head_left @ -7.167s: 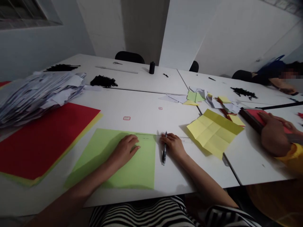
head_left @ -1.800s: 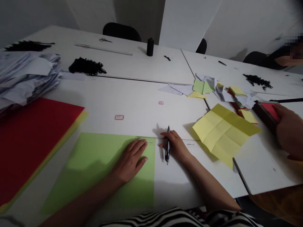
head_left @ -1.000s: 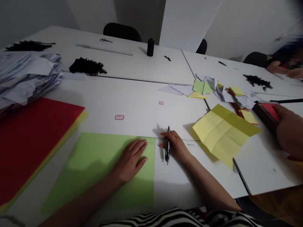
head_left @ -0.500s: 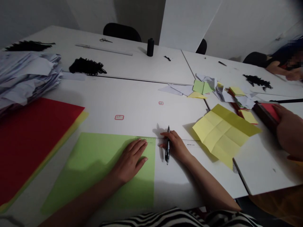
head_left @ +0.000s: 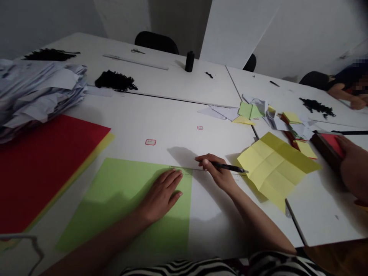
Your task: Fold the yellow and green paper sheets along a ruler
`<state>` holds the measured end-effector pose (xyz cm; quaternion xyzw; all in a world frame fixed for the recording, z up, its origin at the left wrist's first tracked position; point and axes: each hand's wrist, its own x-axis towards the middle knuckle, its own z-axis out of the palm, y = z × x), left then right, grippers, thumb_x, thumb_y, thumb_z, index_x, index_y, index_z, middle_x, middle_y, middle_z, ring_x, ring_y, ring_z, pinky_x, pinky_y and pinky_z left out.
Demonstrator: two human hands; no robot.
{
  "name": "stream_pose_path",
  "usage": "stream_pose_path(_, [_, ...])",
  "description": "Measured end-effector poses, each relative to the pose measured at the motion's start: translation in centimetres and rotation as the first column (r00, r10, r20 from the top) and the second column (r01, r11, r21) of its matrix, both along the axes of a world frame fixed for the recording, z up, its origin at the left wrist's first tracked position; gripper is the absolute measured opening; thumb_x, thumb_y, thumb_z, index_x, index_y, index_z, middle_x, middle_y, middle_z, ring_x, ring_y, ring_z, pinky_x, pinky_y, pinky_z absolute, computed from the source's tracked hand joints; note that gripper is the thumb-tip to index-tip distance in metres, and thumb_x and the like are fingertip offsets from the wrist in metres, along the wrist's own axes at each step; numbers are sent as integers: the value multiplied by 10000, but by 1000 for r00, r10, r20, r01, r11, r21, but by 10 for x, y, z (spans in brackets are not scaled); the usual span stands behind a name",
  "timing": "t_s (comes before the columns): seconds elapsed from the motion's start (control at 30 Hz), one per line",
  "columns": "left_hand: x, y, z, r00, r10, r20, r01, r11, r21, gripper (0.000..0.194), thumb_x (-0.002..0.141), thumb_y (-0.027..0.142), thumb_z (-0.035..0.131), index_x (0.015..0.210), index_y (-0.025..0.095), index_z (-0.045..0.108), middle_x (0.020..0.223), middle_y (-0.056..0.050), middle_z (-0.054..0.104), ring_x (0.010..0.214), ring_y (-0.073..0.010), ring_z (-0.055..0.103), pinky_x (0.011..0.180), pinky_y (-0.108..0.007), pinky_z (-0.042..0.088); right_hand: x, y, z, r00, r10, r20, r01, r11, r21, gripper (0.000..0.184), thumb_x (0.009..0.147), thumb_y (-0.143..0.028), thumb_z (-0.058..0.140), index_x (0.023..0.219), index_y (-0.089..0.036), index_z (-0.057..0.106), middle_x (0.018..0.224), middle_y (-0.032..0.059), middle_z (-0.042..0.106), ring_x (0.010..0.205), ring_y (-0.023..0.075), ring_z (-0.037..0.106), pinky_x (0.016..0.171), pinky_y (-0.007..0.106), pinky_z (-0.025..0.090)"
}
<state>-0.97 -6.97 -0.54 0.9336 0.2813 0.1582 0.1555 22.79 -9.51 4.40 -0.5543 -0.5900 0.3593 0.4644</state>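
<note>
My left hand (head_left: pixel 162 193) lies flat with its fingers stretched out, on a sheet of green paper (head_left: pixel 115 199) and the near end of a clear ruler (head_left: pixel 187 171). The ruler runs along the sheet's far edge and past its right side. Just right of the sheet, my right hand (head_left: pixel 220 174) pinches a black pen (head_left: pixel 231 167) above the ruler. The pen lies almost level, one end pointing left and the other right. A creased yellow sheet (head_left: pixel 273 165) sits to the right of that hand. Part of the ruler is hidden under my right hand.
At left are red paper (head_left: pixel 57 157) and a heap of white papers (head_left: pixel 43 96). Farther back lie black cords (head_left: pixel 113 80), a black spool (head_left: pixel 189 62) and scissors (head_left: pixel 137 51). Folded scraps (head_left: pixel 250 110) are at right, near another person's hand (head_left: pixel 355 165) on a red-topped block.
The pen in my right hand has turned from upright in the view to nearly sideways, and my fingers have closed round it. My left hand stays on the paper. The view has shifted slightly.
</note>
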Motion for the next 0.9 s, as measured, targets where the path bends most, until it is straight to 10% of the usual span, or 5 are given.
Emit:
stream_pose_path(0.3, [0,0,0,1000,4,17,-4,1000,-12,484,909,280,524,1374,165,454,1395,-89,505,1342,-252,389,1111,-431,378,-52,75,-31,975,174,-138,-184,981,-61,243,770,-380,683,775,-169,564,669,-18,553,603,101,461,548,214,351])
stream_pose_path(0.9, [2,-1,2,1000,-7,16,8,999,-49,492,918,280,496,1394,177,426,1392,-98,500,1344,-261,380,1111,-454,367,-51,72,-46,976,211,-56,-214,976,-47,304,791,-352,605,630,-197,399,580,-58,369,539,84,336,512,219,268])
